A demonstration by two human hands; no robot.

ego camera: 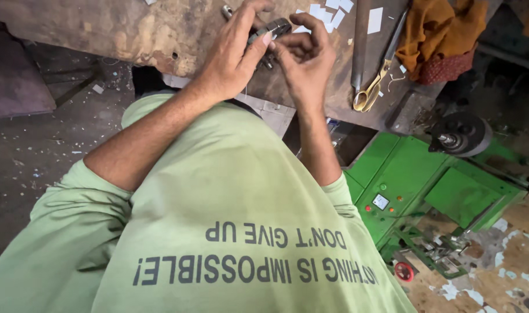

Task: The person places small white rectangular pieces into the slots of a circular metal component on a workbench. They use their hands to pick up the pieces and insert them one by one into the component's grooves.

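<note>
I see everything through one camera worn on my head, tipped steeply down along my own chest. My green shirt [230, 208] fills the near half of the view, very close. My hands [270, 55] sit at twelve o'clock over the worn workbench [131, 29]. The green machine [427, 191] lies at four o'clock, the floor [38, 150] at nine.

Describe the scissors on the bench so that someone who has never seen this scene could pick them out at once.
Start at the worn wooden workbench across the top. Go right of the two hands, past the dark metal bar, toward the heap of orange cloth. The scissors lie between them, blades pointing away; their yellow looped handles near the bench edge set them apart.
</note>
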